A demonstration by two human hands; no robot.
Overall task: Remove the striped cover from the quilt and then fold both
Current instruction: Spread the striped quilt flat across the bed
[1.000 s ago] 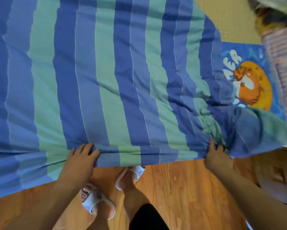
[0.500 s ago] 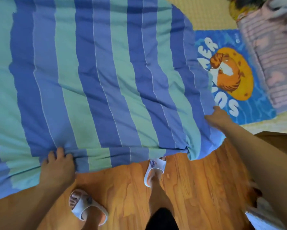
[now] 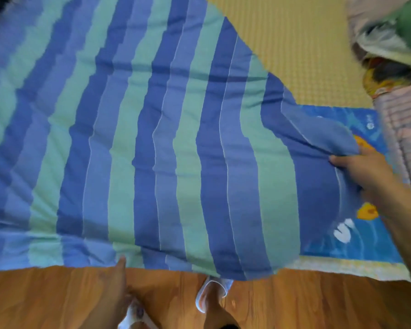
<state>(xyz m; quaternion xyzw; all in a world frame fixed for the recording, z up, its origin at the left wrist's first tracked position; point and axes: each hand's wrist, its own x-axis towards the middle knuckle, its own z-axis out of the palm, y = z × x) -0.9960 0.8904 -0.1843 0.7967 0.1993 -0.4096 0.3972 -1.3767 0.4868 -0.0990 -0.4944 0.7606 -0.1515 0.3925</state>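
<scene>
The striped cover (image 3: 166, 138), blue and green with thin white lines, lies spread across the bed and fills most of the view; the quilt is hidden inside it. My right hand (image 3: 361, 169) grips the cover's right edge, where the cloth bunches into a raised fold. My left hand (image 3: 115, 276) is at the near hem, fingers under the cloth and only the thumb showing above it, so whether it holds the hem is unclear.
A blue mat with an orange cartoon print (image 3: 366, 238) lies under the cover at the right. A yellow woven mat (image 3: 294, 48) shows at the top. Pink striped bedding and clothes (image 3: 404, 129) pile at the right. My slippered feet (image 3: 211, 293) stand on the wooden floor (image 3: 45, 298).
My right hand moved rightward and away from me along the cover's edge and lifted a fold of it. My left hand slid right along the near hem.
</scene>
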